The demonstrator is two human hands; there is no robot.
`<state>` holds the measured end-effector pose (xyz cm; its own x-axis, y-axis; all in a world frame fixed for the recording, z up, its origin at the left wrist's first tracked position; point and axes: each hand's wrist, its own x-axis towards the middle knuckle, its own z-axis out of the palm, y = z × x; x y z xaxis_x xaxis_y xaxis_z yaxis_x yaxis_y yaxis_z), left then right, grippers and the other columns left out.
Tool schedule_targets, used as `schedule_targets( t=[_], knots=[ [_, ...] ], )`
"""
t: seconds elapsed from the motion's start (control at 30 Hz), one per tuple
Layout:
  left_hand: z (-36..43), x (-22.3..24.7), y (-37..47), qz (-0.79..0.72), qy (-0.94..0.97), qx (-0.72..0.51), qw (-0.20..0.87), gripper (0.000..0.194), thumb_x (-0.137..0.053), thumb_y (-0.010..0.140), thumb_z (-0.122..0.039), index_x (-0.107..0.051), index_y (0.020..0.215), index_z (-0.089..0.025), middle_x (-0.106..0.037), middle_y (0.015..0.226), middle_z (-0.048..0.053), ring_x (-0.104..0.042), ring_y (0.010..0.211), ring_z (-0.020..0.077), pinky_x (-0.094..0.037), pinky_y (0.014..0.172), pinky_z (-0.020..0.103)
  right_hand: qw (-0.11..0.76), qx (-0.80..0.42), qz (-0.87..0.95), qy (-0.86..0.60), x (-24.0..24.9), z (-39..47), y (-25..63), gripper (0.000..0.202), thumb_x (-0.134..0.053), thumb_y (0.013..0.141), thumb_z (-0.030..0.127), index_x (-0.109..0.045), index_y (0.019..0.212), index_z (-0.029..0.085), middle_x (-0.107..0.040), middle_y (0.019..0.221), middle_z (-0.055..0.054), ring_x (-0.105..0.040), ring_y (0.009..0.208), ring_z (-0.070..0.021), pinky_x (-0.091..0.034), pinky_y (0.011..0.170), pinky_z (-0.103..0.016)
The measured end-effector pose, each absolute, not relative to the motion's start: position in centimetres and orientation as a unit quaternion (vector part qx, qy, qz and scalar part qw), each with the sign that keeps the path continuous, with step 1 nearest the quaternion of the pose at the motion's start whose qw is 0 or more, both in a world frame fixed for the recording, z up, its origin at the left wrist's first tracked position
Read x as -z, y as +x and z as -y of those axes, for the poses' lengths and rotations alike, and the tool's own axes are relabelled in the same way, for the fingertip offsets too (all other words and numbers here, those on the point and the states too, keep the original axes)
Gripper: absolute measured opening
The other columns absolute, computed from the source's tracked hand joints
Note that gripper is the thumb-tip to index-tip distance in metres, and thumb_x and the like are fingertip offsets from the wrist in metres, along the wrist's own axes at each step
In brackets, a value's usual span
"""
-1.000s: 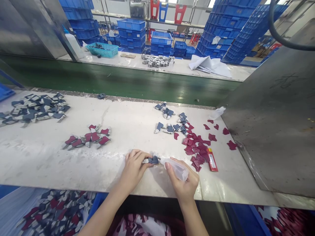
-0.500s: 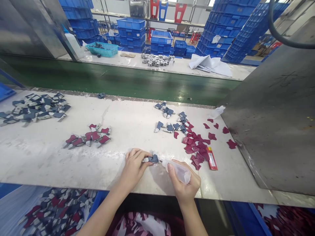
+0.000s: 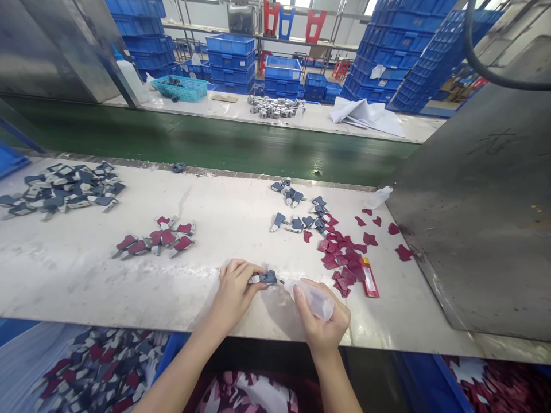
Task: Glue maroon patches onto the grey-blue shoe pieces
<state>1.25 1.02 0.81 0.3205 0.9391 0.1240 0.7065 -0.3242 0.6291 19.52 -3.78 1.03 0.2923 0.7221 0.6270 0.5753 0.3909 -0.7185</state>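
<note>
My left hand (image 3: pixel 236 289) pinches a small blue-grey and white plastic part (image 3: pixel 268 277) at its white end, low over the white table. In my right hand (image 3: pixel 327 321) is a translucent squeeze bottle (image 3: pixel 312 298), tilted so its thin dark nozzle points left at the part. The nozzle tip is at or very near the part's right end; I cannot tell whether they touch. Beyond my right hand lie loose dark red pieces (image 3: pixel 340 249). Several more blue-grey parts (image 3: pixel 297 222) are grouped behind them. Left of my hands sits a cluster of parts with red faces (image 3: pixel 161 236).
A large pile of blue-grey parts (image 3: pixel 64 186) lies at the far left. A red and yellow packet (image 3: pixel 369 278) is beside the red pieces. A metal panel (image 3: pixel 482 201) bounds the right side. Below the edge are a bin of mixed parts (image 3: pixel 103 367) and a blue bin (image 3: pixel 447 381). A green conveyor strip (image 3: pixel 215 143) runs behind.
Both hands, the part and the bottle keep almost the same positions. The view has shifted very slightly.
</note>
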Motion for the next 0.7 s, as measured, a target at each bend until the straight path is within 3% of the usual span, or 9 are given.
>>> schedule_targets(
  t=[0.37,0.7],
  knots=[
    [-0.98,-0.99,1.25,-0.529,0.778,-0.238,0.241,0.010,-0.066,0.088,-0.023,-0.064,0.097,-0.025,-0.072,0.099,0.002,-0.054,0.101,0.0252,-0.034,0.089,0.042,0.574,-0.085,0.586,-0.565,-0.89,3.18,19.44,0.013,-0.073,0.081,0.018,-0.070,0.094,0.016,-0.073,0.081,-0.007,-0.071,0.067,-0.0197,-0.058,0.061,-0.030],
    [-0.91,-1.38,1.28,-0.525,0.776,-0.246,0.248,0.013,-0.063,0.087,-0.016,-0.064,0.096,-0.024,-0.072,0.098,0.001,-0.054,0.101,0.0246,-0.034,0.087,0.041,0.553,-0.124,0.646,-0.511,-1.32,3.06,19.29,0.022,-0.073,0.080,0.017,-0.069,0.102,0.017,-0.074,0.084,-0.007,-0.070,0.070,-0.0193,-0.058,0.061,-0.030]
  ],
)
